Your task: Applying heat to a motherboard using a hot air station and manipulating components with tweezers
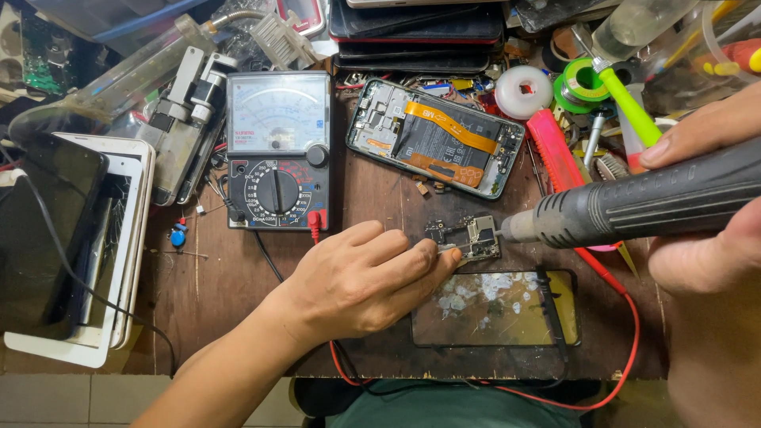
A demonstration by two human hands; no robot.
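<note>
Desk (238,317): holds the board and all the clutter.
Heat gun (634,208): my right hand (705,198) grips it, long axis level, nozzle just right of the board.
Left hand (361,281): just left of the board, fingers (428,257) closed, pinning its left edge.
Board (469,236): mid-desk, between both hands.

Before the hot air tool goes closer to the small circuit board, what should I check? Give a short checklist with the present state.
1. Nozzle of the hot air tool aimed at the circuit board: ok.
2. Left hand steadies the board with tweezers: ok.
3. Left fingertips clear of the nozzle: not ok, they are close.
4. Right hand grips the tool firmly: ok.
5. Red lead clear of the nozzle: not ok.
6. Tool heat: cannot tell.
</note>
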